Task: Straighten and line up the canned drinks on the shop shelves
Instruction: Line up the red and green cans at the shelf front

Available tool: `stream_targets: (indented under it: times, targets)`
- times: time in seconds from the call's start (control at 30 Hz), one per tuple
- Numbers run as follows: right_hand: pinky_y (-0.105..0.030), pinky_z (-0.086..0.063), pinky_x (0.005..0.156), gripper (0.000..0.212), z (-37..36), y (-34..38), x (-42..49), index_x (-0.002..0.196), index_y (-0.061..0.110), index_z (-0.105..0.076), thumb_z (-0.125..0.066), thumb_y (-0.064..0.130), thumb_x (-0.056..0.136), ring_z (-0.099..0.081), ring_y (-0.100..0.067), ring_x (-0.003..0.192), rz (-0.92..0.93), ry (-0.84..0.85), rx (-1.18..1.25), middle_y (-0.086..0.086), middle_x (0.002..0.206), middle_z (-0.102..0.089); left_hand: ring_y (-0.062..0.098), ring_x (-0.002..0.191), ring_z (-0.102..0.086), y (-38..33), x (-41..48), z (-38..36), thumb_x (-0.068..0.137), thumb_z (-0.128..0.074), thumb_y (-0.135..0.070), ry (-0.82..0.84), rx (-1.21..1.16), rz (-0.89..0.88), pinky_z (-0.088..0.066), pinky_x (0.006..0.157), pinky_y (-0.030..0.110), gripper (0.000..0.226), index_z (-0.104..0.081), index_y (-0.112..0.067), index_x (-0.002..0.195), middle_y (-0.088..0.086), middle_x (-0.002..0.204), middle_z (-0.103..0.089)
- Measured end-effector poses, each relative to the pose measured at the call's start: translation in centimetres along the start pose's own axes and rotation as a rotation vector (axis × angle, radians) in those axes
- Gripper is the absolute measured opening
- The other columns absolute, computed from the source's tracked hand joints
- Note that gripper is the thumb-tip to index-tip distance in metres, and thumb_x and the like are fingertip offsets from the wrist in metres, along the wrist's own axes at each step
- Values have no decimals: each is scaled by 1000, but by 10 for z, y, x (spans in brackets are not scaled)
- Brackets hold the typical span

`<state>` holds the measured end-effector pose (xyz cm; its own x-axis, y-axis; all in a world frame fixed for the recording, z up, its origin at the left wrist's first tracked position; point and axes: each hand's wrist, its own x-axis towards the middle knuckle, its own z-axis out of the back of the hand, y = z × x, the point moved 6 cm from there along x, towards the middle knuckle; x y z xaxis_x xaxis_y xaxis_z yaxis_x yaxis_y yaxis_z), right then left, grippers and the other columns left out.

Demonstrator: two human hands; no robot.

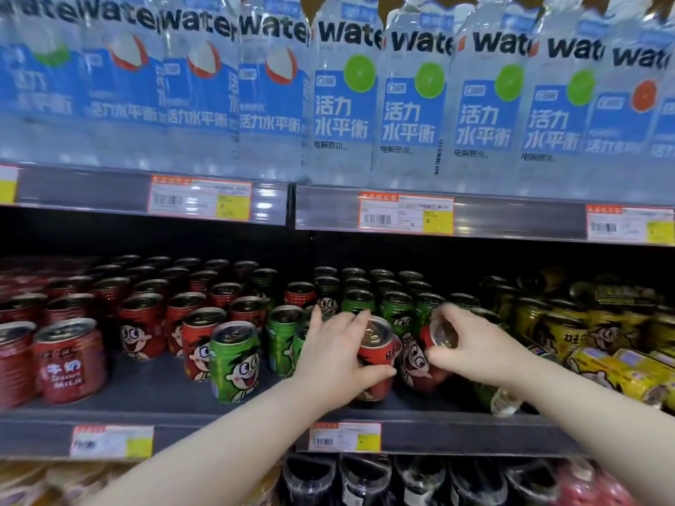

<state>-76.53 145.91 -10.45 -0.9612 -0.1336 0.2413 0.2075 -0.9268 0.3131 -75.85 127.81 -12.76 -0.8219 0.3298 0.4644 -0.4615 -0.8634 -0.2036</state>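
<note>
While the left hand (336,354) wraps an upright red can (376,354) at the near edge of the shelf (146,392), the right hand (475,346) pinches a tilted red can (416,363) by its rim. Cans judged rigid, smooth, moderately heavy; mid-body grip advised.

left grip (339,354): bare | right grip (475,345): bare | left forearm (226,443): unsleeved | right forearm (602,407): unsleeved
</note>
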Motion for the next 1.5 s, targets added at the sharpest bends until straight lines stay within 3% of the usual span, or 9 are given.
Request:
stream_targets:
  times: [0.13, 0.3, 0.43, 0.53, 0.77, 0.93, 1.13, 1.33, 1.5]
  targets:
    - [-32, -49, 85, 70, 25, 27, 12, 106, 29, -51, -47, 68, 48, -60, -19, 95, 42, -48, 164, 0, 104, -62, 9, 127, -39, 11, -10, 41, 73, -69, -52, -157, -359, -16, -33, 106, 24, 90, -23, -24, 146, -7, 139, -35]
    - [-29, -46, 70, 53, 22, 108, 23, 82, 24, -60, -54, 65, 50, -59, -10, 73, 207, 61, 367, 4, 78, -65, -11, 102, -38, 63, -35, 101, 66, -71, -44, -360, -447, 45, -25, 87, -6, 85, -38, -19, 140, -12, 115, -43]
    - [-32, -47, 79, 23, -3, 188, 35, 94, 24, -57, -64, 42, 80, -61, -15, 84, 335, 112, 414, -1, 91, -66, -2, 105, -42, 128, -64, 144, 57, -60, -60, -422, -315, 182, -28, 89, 6, 92, -42, -20, 137, -11, 113, -45]
    - [-28, -46, 79, 32, -27, 249, 46, 109, 23, -54, -61, 42, 84, -59, -16, 94, 424, 103, 344, 2, 101, -62, 14, 115, -49, 183, -86, 162, 51, -46, -70, -403, -144, 290, -33, 97, 21, 101, -46, -15, 136, 0, 120, -56]
    - [-32, -49, 85, 46, -101, 329, 67, 116, 21, -51, -55, 52, 82, -59, -21, 101, 557, 239, -35, -1, 114, -62, 21, 130, -36, 254, -111, 146, 42, -13, -83, 26, 399, 374, -27, 101, 38, 117, -31, -28, 143, -5, 139, -45]
    - [-29, -42, 88, 59, -131, 331, 71, 134, 24, -44, -48, 57, 85, -51, -23, 117, 599, 332, -264, -2, 131, -50, 19, 136, -26, 273, -113, 122, 46, -14, -87, 178, 402, 313, -18, 106, 41, 115, -24, -30, 145, -10, 145, -39]
    - [-37, -42, 101, 87, -135, 331, 63, 147, 24, -25, -62, 58, 77, -43, -22, 128, 623, 387, -461, 1, 145, -37, 20, 136, -23, 276, -111, 115, 73, -53, -71, 231, 420, 219, -14, 111, 43, 90, -20, -30, 146, -8, 147, -33]
    - [-44, -42, 102, 85, -143, 331, 55, 146, 21, -27, -66, 51, 77, -37, -24, 134, 579, 226, -427, -3, 149, -36, 18, 134, -30, 271, -107, 119, 46, -26, -96, 181, 281, 210, -16, 112, 45, 118, -31, -28, 141, -7, 144, -36]
    - [-45, -42, 100, 71, -126, 312, 44, 140, 23, -38, -59, 56, 80, -42, -28, 128, 543, 88, -300, -5, 144, -40, 18, 119, -48, 226, -85, 120, 64, -23, -74, -21, 59, 6, -34, 102, 39, 86, -52, -24, 128, -5, 126, -52]
